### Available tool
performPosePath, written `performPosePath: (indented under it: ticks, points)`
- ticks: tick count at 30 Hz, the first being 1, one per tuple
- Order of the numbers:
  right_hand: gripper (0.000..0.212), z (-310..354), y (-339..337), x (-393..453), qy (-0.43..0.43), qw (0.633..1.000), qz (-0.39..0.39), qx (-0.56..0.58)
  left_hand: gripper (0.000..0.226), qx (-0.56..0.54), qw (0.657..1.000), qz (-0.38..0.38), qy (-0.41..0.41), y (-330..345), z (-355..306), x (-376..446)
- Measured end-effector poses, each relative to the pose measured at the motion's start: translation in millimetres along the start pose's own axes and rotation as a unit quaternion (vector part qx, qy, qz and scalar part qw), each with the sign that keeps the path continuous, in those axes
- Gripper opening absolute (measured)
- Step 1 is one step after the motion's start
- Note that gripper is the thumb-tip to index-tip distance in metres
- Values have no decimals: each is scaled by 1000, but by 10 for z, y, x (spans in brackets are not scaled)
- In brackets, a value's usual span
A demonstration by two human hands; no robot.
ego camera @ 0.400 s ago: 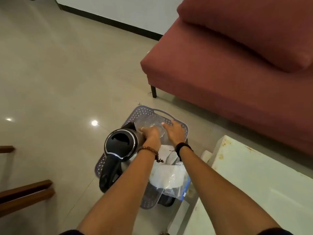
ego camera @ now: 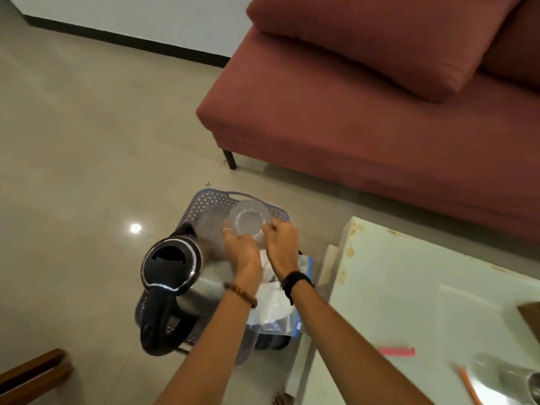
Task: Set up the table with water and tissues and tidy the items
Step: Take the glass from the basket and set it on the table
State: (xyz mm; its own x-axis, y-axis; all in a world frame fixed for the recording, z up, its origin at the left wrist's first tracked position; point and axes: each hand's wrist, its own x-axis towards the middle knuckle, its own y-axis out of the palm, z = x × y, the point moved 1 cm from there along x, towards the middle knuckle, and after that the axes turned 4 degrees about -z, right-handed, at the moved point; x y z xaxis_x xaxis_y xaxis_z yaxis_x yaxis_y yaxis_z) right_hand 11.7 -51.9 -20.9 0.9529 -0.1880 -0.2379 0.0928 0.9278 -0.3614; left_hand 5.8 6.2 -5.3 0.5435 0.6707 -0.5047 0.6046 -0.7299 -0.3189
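Glass tumbler (ego camera: 249, 222), clear, now sits lifted between my left hand (ego camera: 241, 248) and right hand (ego camera: 282, 247), fingers curled round its rim, above the lilac basket (ego camera: 204, 200) on the floor. Moments ago it lay lower inside, so I judge it is headed for the table (ego camera: 409, 287), just right.

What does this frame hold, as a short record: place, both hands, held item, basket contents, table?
place: tiled floor between a red sofa and a pale table
left hand: grips the glass at its near left side
right hand: grips the glass at its near right side
held item: clear glass, mouth toward the camera, over the basket
basket: purple, on the floor; holds an electric kettle and a clear bag with white contents
table: pink strip and orange stick
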Motion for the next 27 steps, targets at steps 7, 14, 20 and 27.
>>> performPosePath:
  ticks: [7,14,20,27]
  points:
    - [18,-255,-1776,-1133,76,979,-104,155,39,-65,982,178,-1,-72,447,-1673]
    - [24,-1220,-3632,-2353,184,953,-157,181,49,-17,953,275,-128,347,1404,-3594]
    - [19,-2165,-4672,-2851,248,938,-192,146,45,48,929,293,-221,838,2208,-4553]
    - [9,-3012,-5099,-2860,326,902,-217,181,44,90,931,259,-243,1450,2946,-4859]
